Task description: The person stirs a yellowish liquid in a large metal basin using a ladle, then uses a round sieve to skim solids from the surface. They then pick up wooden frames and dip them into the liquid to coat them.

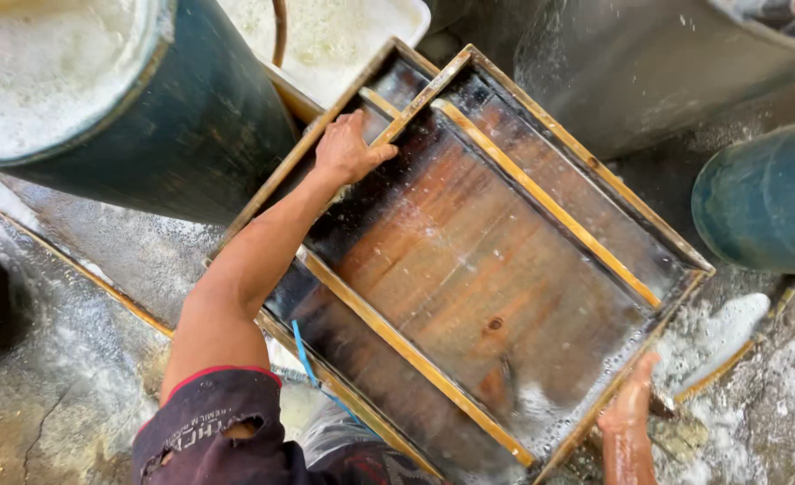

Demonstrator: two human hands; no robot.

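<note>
Both hands on a wet rectangular wooden tray with pale yellow frame strips (469,269), seen from above.

The tray lies tilted across wet, foam-flecked ground (65,377), its dark board glistening and two pale inner strips running lengthwise. The left hand (348,148) rests at the tray's far upper corner, fingers curled over the frame edge and thumb spread onto an inner strip, gripping the wood. The right hand (632,406) sits at the near lower corner against the outer frame; it appears to clasp the edge, but the fingers are hidden, so its closure cannot be told. A large dark blue round barrel holding white foamy liquid (101,99) stands just beside the tray's left edge (a white rectangular tub (343,36) lies behind it). A teal cylindrical drum (765,198) stands near the right corner.
</note>
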